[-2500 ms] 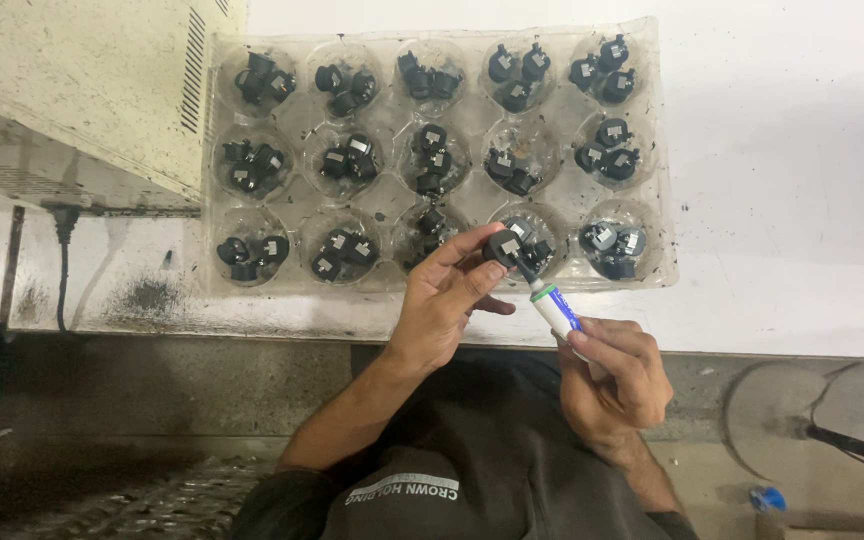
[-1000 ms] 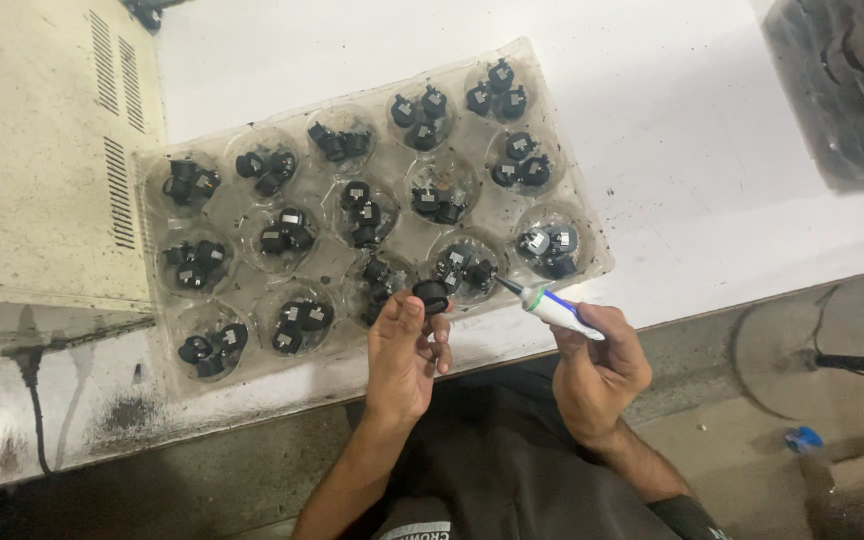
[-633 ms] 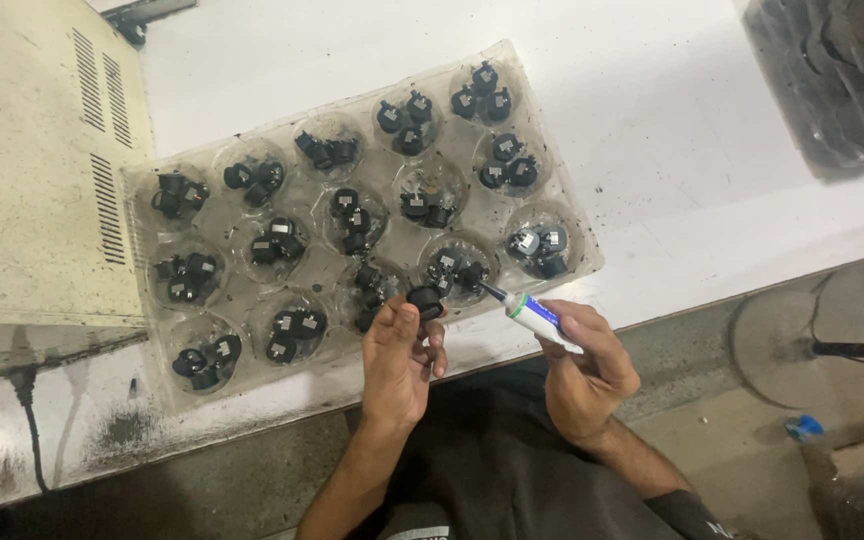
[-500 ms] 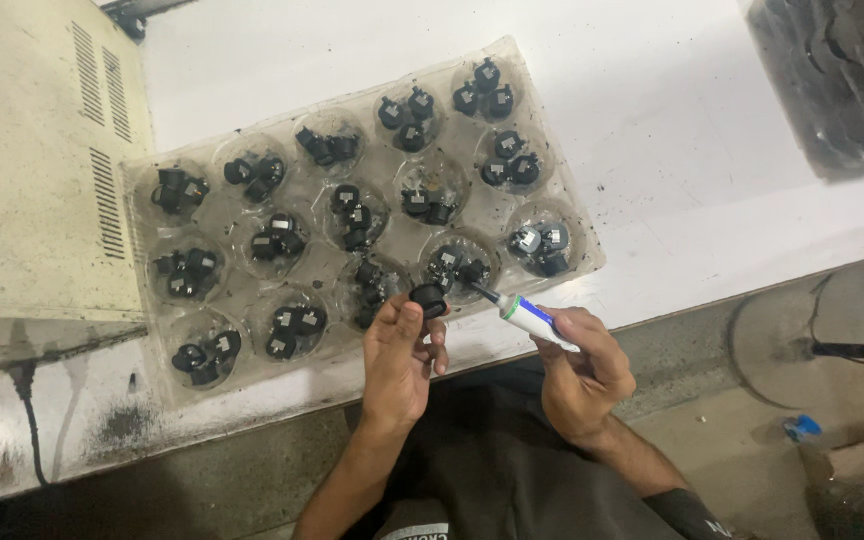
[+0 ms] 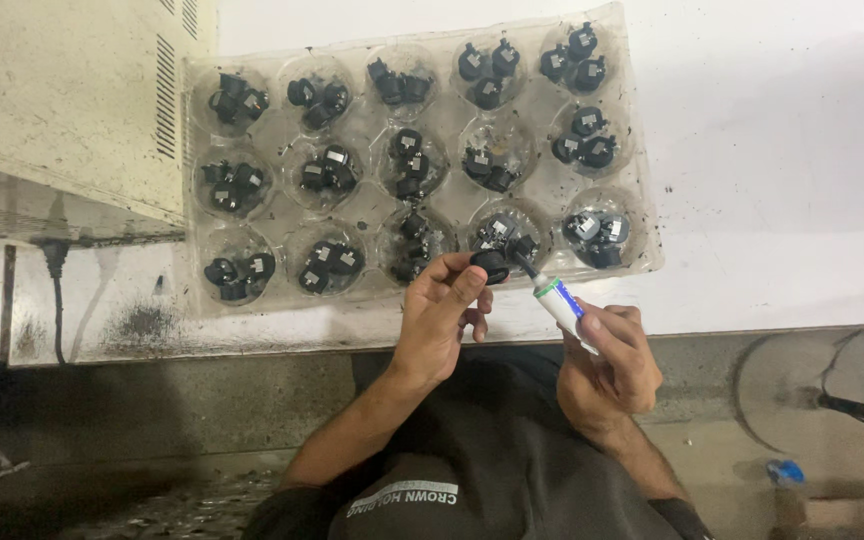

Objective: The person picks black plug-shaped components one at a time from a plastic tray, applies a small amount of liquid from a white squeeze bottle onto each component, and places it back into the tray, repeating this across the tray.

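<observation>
You are pinching a small matt black plastic part (image 5: 492,265) against a white plastic tube (image 5: 562,302), above the glossy clear plastic tray (image 5: 642,225) on a smooth white tabletop (image 5: 772,150)

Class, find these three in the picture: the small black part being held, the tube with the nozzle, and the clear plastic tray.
small black part (image 5: 492,266), head view, on its dark body.
tube (image 5: 560,300), head view, on its white barrel.
clear plastic tray (image 5: 642,215), head view, on its right rim.
</observation>
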A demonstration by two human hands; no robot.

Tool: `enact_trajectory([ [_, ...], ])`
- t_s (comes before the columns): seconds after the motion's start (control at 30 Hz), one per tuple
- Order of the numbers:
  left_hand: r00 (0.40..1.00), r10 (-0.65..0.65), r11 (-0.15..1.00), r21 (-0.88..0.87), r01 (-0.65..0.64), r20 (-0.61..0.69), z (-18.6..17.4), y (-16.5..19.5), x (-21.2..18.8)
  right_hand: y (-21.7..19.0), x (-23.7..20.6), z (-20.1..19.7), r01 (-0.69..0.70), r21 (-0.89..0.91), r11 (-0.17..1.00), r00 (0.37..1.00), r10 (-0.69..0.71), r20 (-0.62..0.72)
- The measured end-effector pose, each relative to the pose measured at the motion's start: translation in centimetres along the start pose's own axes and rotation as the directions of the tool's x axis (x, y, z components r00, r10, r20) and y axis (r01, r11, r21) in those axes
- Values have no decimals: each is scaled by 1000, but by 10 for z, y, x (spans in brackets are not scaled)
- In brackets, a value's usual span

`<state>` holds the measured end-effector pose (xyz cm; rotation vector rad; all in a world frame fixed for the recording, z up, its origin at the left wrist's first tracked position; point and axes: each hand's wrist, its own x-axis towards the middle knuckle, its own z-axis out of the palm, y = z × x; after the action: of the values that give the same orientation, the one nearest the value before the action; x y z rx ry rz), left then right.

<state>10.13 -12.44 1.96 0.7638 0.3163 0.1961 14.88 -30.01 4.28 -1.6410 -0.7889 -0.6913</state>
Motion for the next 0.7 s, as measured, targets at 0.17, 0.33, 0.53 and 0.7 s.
enact_trajectory([
  [0.17, 1000, 5, 1000, 16, -5, -2, -1, -1, 0, -4, 1, 2, -22, -45, 999, 999, 24, 43],
  [0.33, 1000, 26, 1000, 4, -26, 11, -1, -2, 0, -3, 2, 3, -18, -55, 998, 998, 22, 66],
  [0.53, 999, 42, 999, 34, -43, 8, -2, -3, -1, 0, 0, 2, -19, -68, 998, 996, 25, 83],
  [0.7, 999, 44, 998, 38, -44, 7, -3, -4, -2, -2, -2, 1, -52, -79, 996, 995, 59, 86],
])
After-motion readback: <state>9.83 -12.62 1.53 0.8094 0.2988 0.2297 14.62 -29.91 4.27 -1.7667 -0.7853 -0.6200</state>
